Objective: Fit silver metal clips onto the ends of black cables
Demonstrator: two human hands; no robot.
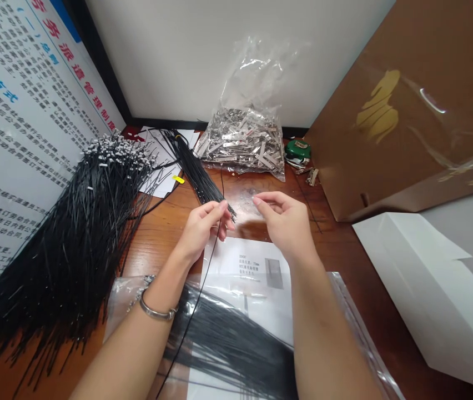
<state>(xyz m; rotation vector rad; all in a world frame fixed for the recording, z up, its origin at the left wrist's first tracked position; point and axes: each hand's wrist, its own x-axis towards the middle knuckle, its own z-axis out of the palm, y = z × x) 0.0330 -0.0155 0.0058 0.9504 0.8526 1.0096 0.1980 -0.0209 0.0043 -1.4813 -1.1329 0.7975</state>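
My left hand (203,228), near the middle, pinches a thin black wire (197,303) between thumb and fingers; the wire runs down past my wrist and a short end rises above the fingertips. To its right, my right hand (284,222) has thumb and index fingertip brought together; whatever lies between them is too small to make out. A tied bundle of black wires (201,178) lies just behind my left hand. Below both hands, a printed sheet (224,258) is partly covered by a clear bag of black wires (224,330).
A large pile of black wires with white ends (78,233) fills the left side. At the back sit a clear bag of metal pieces (245,139) and a green tape measure (298,149). A brown box (407,111) and white box (432,289) stand right.
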